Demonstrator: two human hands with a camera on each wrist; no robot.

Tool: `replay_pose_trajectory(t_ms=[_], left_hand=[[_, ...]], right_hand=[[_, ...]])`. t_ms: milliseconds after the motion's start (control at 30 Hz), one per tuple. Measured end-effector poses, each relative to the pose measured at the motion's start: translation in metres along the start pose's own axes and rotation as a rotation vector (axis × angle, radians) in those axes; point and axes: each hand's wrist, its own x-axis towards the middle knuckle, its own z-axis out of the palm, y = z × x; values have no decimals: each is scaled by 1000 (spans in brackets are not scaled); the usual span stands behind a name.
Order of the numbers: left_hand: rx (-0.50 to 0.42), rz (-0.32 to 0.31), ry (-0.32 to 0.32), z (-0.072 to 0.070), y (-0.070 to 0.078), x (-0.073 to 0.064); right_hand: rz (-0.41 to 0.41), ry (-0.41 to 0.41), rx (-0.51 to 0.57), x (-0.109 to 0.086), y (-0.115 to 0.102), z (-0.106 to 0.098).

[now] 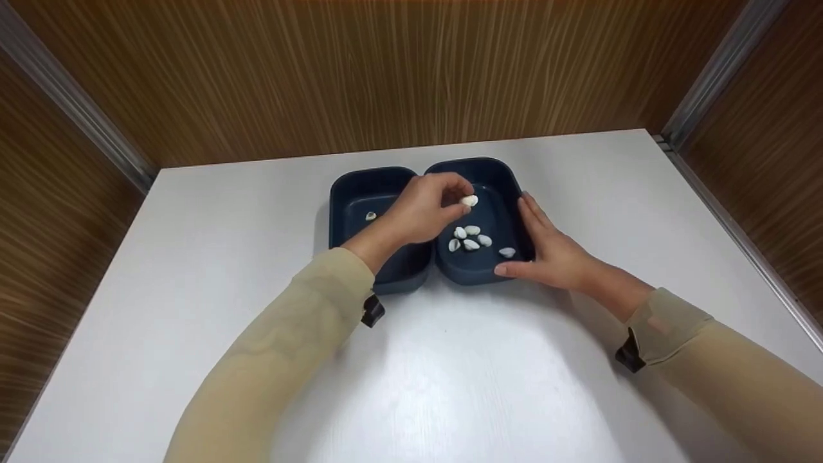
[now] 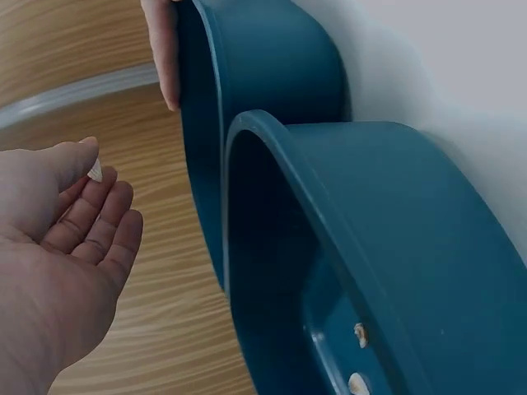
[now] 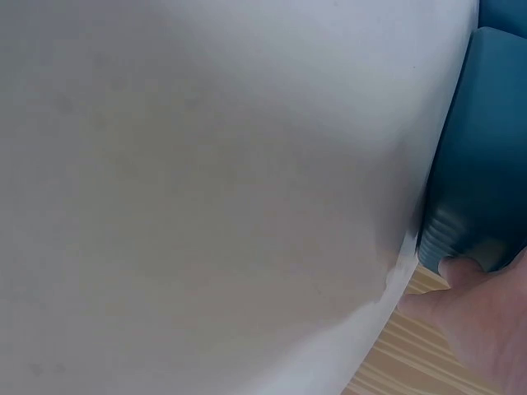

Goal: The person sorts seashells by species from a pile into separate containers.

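Observation:
My left hand [image 1: 421, 209] pinches a small white seashell [image 1: 470, 200] between thumb and fingertips, above the right-hand dark blue bin [image 1: 472, 278]. In the left wrist view, only a sliver of that seashell [image 2: 96, 171] shows at the thumb tip. Several pale shells [image 1: 471, 244] lie clustered on this bin's floor, and one shell [image 1: 507, 253] sits apart near its right corner. Fingers straight, my right hand [image 1: 556, 257] rests along the bin's right side, its thumb at the near corner. A matching left-hand bin [image 1: 402, 285] is partly covered by my left wrist.
A small shell [image 1: 371, 216] lies inside the left-hand bin; another pale piece [image 2: 357, 383] appears there in the left wrist view. The bins stand side by side on a white table [image 1: 450, 373]. Wood-grain panels [image 1: 289, 77] enclose the back and both sides.

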Motion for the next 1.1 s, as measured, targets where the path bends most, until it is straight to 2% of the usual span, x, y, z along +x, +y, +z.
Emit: replay_pose_trajectory(t_ms=[433,833,1100], left_hand=[[12,-22,14,19,-18,20],[24,-18,-95,33,-28,17],[30,-16,-100,35,-27,16]], right_hand=[[2,-7,17,-1,-1,0],[-14,-12,17,0,-2,2],[-8,-16,11,0,-1,1]])
